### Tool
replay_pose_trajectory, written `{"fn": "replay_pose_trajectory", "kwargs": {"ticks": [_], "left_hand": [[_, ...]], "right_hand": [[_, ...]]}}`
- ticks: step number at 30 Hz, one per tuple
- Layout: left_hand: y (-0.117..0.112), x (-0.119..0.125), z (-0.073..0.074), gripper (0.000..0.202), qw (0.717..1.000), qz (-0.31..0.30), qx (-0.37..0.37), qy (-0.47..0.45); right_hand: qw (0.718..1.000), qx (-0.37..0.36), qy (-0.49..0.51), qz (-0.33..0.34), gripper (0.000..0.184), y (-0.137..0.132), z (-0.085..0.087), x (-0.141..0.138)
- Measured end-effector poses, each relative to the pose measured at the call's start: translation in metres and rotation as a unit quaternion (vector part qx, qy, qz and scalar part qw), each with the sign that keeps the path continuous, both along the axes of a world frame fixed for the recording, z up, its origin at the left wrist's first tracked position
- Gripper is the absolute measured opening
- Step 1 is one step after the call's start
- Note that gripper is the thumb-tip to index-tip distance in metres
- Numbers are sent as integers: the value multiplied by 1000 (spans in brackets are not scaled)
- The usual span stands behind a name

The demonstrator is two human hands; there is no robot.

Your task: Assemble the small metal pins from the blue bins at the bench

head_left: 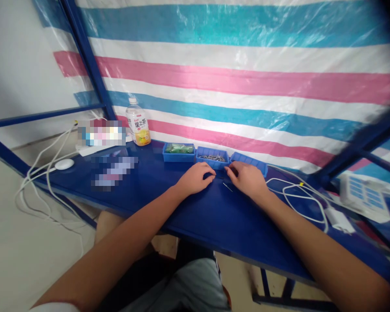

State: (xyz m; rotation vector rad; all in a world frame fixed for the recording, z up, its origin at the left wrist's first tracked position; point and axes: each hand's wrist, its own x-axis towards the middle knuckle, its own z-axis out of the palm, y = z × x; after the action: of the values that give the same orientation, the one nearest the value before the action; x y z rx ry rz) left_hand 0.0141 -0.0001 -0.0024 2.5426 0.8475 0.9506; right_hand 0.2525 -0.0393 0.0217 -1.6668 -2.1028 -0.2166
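My left hand (196, 178) rests on the blue table in front of the bins, its thumb and forefinger curled together in a pinch. Whatever lies between those fingertips is too small to make out. Facing it, my right hand (248, 177) has its fingers bent and pressed together; anything in them is hidden. A thin silvery metal pin (227, 186) lies on the tabletop just below the gap between both hands. Behind them, a blue bin (212, 164) holds many small metal pieces. To its left, another blue bin (178, 157) contains green plastic-looking packets. A third blue bin (258, 164) is partly covered by my right hand.
A drink bottle (139, 123) stands at the back left, beside a blurred-out item on a white base. A round white disc (64, 164) and cables lie on the left. A white cable, an adapter (339, 220) and a white box (365, 197) occupy the right. Blue frame posts flank the table (195, 216).
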Motion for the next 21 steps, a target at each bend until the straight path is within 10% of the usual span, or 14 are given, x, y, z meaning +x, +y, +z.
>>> {"fn": "replay_pose_trajectory", "kwargs": {"ticks": [7, 21], "left_hand": [[-1, -2, 2, 17, 1000, 18, -5, -11], [-1, -2, 3, 16, 1000, 19, -3, -11]], "right_hand": [[980, -32, -186, -60, 27, -22, 6, -13], [968, -157, -194, -23, 32, -32, 3, -27]]}}
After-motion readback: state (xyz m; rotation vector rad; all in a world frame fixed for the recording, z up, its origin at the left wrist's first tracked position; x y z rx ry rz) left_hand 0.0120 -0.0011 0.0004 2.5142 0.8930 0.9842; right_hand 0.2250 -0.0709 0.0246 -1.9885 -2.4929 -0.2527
